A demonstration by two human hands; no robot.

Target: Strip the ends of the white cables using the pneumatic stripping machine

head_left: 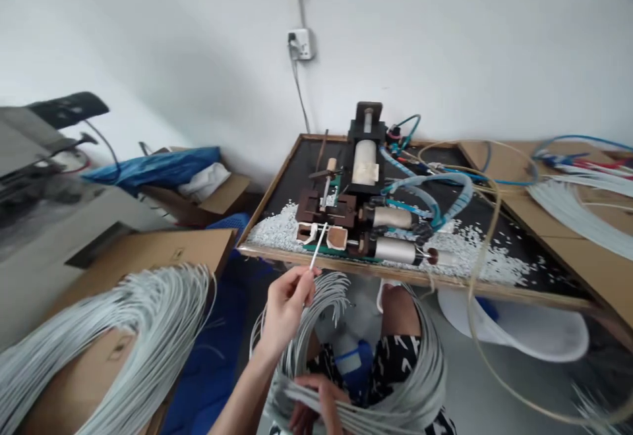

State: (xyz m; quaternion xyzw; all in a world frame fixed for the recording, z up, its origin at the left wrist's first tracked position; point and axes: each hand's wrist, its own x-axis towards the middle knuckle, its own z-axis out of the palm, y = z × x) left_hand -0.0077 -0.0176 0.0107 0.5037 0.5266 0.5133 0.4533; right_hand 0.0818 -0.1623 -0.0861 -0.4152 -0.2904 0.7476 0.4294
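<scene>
L hand [289, 300] is out front, thumb & fingertips pinching one white wire [318, 246], other fingers curled in. Wire lies straight ahead of it, i.e. up & slightly R, long axis running away from the body, tip btwn the padded blocks [337, 238] at the front of the machine [364, 161]; can't tell if it touches them. L hand is nearer the blocks, just short of the table edge [455, 281]. R hand [330, 408] sits lower, close to the body, curled round strands of the wire coil [431, 382] over the lap, fingertips partly hidden. White scraps [502, 267] lie R of machine.
</scene>
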